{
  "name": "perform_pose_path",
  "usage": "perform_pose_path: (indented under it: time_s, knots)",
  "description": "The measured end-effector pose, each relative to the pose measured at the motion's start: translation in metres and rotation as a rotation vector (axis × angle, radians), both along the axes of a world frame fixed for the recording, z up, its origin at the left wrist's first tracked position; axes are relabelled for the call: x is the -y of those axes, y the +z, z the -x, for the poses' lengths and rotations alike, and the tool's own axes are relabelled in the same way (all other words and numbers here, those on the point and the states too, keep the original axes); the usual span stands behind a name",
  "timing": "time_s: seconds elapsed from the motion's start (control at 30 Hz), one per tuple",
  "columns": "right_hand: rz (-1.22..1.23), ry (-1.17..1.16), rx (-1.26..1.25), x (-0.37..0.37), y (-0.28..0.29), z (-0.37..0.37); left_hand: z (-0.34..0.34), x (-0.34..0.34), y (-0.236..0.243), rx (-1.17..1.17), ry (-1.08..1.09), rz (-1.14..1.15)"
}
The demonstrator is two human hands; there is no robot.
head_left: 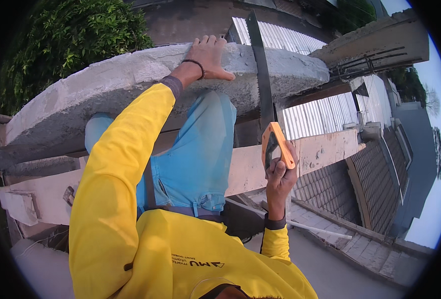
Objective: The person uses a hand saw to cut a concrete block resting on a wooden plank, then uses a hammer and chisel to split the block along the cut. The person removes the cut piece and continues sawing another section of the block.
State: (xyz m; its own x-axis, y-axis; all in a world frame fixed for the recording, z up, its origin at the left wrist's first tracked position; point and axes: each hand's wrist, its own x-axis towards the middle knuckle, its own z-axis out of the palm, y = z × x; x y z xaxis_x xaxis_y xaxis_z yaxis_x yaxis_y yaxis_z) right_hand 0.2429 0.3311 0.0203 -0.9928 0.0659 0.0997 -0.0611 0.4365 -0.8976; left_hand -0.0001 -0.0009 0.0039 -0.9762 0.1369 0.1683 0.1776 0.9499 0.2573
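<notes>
Handsaw [263,79] is held in the right hand [281,179], fingers curled around its orange handle [282,141], the toothed blade extending forward across a curved concrete slab [106,74]; blade-to-slab contact cannot be determined. Left hand [210,57] rests on the slab to the left of the blade, thumb spread wide, fingers slightly apart. Beyond the slab are green foliage [81,42] at left and corrugated sheets [293,37] at right.

Left arm [123,144] extended, left hand [209,59] splayed palm-down, right hand [281,180] curled tight
</notes>
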Motion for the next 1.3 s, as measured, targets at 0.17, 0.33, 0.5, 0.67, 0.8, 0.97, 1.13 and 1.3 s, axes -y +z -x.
perform_pose_path:
  time_s: [0.17,0.33,0.5,0.67,0.8,0.97,1.13,1.3]
  knots:
    - [0.097,0.033,-0.164,0.040,0.054,-0.021,0.000,-0.006,0.000,0.017,0.023,-0.004]
    - [-0.013,0.084,-0.280,0.074,0.010,0.156,-0.003,-0.007,0.004,-0.006,0.033,0.027]
    - [0.099,0.176,-0.207,0.061,-0.008,0.162,-0.003,-0.007,0.009,0.050,0.035,0.013]
    - [0.200,0.214,-0.159,0.064,0.008,0.140,-0.005,-0.004,0.008,0.010,0.042,0.018]
    - [0.111,0.116,-0.085,0.035,0.012,0.049,-0.002,-0.001,0.003,0.028,-0.005,-0.011]
    - [0.142,-0.009,-0.087,-0.004,0.022,-0.066,-0.001,-0.008,0.003,-0.018,0.059,0.056]
    - [0.046,0.056,-0.133,0.051,0.000,0.102,-0.001,-0.008,0.008,0.024,0.039,0.059]
    - [-0.051,0.079,-0.206,0.042,-0.024,0.131,-0.004,-0.001,0.001,-0.042,-0.005,0.019]
